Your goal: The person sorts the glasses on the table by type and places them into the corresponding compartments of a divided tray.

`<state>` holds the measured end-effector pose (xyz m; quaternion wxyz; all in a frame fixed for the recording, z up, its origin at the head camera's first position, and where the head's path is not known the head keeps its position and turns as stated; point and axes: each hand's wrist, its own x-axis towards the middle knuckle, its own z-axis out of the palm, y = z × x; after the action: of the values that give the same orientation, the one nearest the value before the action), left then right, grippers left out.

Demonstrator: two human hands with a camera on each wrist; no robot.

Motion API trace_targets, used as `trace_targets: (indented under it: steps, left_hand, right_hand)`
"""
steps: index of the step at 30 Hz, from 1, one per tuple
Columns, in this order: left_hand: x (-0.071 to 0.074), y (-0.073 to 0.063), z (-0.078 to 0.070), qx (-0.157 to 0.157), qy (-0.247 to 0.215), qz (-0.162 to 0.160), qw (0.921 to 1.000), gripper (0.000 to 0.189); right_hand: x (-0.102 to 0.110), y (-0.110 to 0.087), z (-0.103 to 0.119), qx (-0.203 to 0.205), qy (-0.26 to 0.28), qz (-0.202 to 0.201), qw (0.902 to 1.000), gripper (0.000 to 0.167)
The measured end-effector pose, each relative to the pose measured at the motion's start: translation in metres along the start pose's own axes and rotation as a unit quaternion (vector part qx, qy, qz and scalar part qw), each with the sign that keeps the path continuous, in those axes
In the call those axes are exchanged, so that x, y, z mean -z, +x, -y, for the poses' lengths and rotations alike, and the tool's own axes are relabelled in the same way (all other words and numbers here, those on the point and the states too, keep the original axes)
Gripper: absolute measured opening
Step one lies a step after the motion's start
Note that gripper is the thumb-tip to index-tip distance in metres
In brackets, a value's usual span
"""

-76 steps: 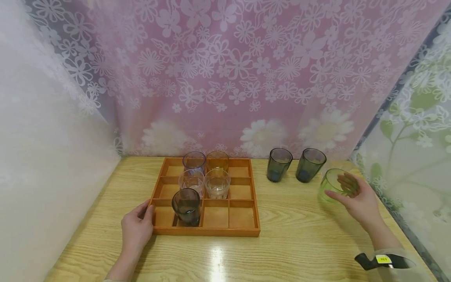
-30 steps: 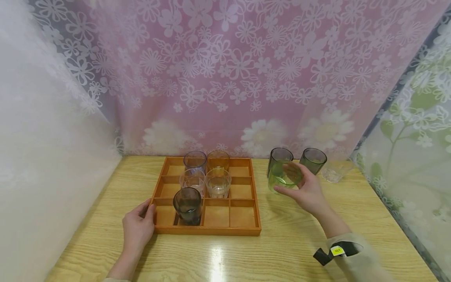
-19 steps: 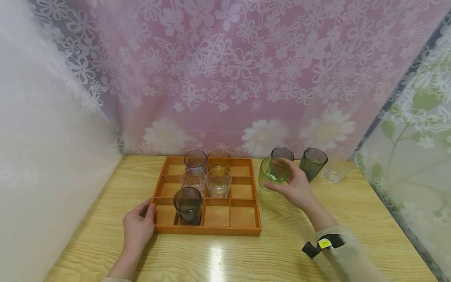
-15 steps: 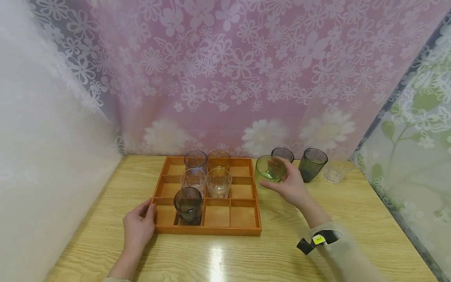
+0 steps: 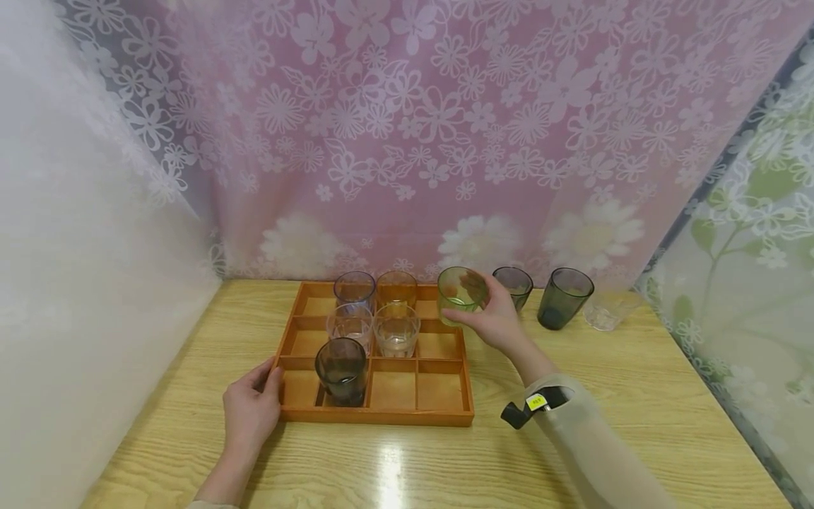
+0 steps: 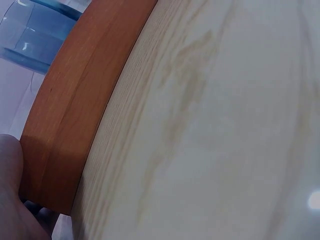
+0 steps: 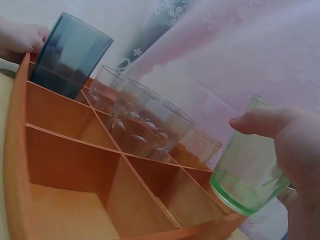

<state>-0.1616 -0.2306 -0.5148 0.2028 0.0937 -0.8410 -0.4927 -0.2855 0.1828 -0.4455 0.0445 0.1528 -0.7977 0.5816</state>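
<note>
My right hand (image 5: 496,318) holds a green glass (image 5: 454,300) between thumb and fingers, above the back right compartment of the wooden divided tray (image 5: 375,417). In the right wrist view the green glass (image 7: 245,170) is slightly tilted. My left hand (image 5: 250,406) grips the tray's left side near the front corner; the left wrist view shows it on the tray wall (image 6: 75,105). Inside the tray stand a blue-tinted glass (image 5: 354,288) and an amber glass (image 5: 396,288) at the back, two clear glasses (image 5: 397,336) in the middle row, and a dark grey glass (image 5: 341,371) in front.
To the right of the tray, two dark grey glasses (image 5: 564,300) and a clear glass (image 5: 604,316) stand on the wooden table (image 5: 572,438). One dark glass is partly behind my right hand. A pink floral curtain (image 5: 407,141) hangs along the table's back edge.
The right hand has carried the green glass leftward from the table's right side, past the dark glasses, to over the tray's back right. The left hand stays on the tray's side.
</note>
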Motion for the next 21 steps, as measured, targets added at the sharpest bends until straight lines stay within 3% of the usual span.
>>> trace_targets:
  steps: [9, 15, 21]
  left_hand:
    - [0.0, 0.001, -0.002, 0.004, -0.007, 0.004, 1.0, 0.031]
    - [0.0, 0.002, -0.002, 0.001, -0.004, -0.004, 1.0, 0.03]
    - [0.0, 0.001, -0.001, -0.004, -0.001, -0.006, 1.0, 0.029]
  right_hand:
    - [-0.013, 0.026, -0.002, 0.007, -0.003, 0.002, 1.0, 0.091]
    - [-0.022, 0.043, -0.019, 0.011, -0.008, 0.001, 0.9999, 0.088]
    - [-0.03, 0.048, -0.036, -0.005, -0.013, 0.012, 0.9998, 0.09]
